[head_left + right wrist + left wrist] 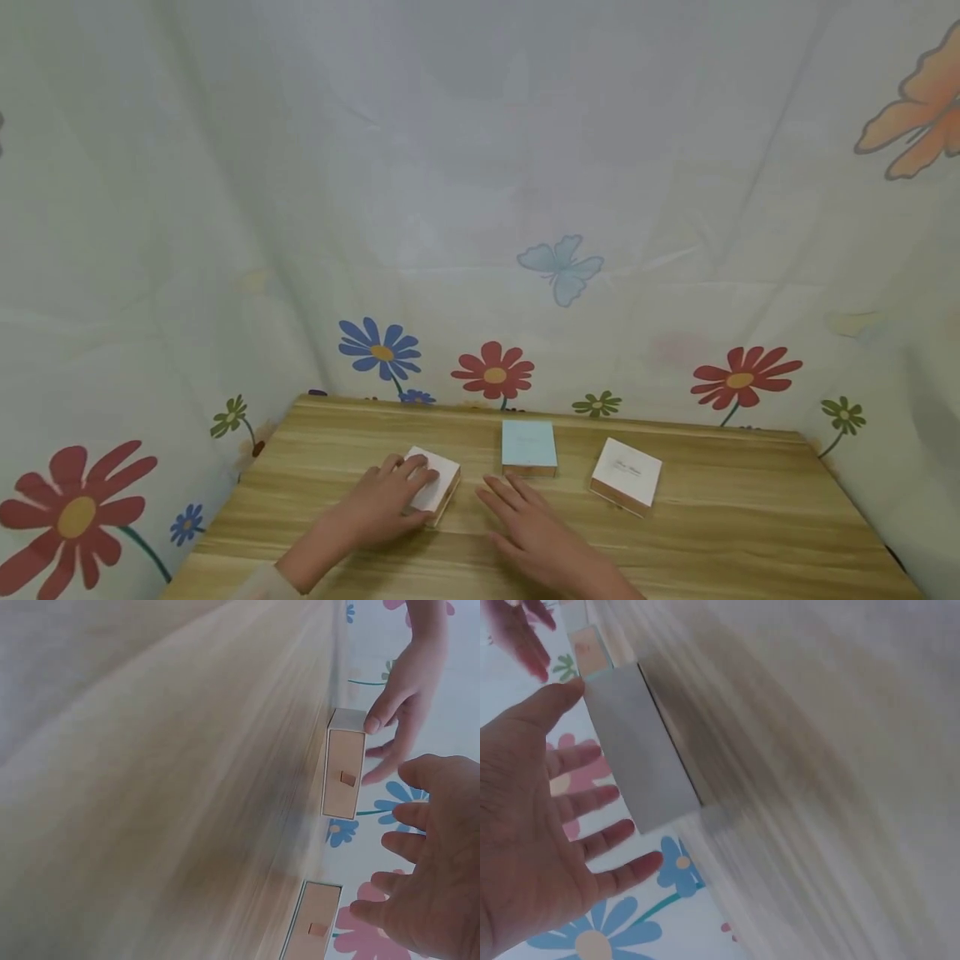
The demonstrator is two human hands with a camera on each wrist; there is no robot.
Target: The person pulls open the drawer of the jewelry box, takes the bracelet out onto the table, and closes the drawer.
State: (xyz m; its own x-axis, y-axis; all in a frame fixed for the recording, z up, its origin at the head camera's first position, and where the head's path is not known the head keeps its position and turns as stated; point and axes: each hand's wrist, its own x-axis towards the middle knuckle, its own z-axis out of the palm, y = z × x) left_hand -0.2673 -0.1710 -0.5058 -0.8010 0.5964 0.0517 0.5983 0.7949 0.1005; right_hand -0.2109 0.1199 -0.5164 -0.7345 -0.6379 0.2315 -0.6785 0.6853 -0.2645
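Observation:
A small white box [444, 483] lies at an angle on the left part of the table. My left hand [386, 504] is over it, its spread fingers resting on the top and the thumb at the near edge. In the left wrist view, the thumb and fingertips reach only the upper side of the box [641, 750]. My right hand [538, 537] hovers low with relaxed fingers, holding nothing, just in front of a light blue box [528, 443]. The right wrist view shows a small tab on the peach side of the white box [345, 769].
Another white box [628, 468] with dark script lies tilted to the right of the blue one. The wood-grain table [720, 517] ends at a pale curtain [450, 167] printed with flowers and butterflies.

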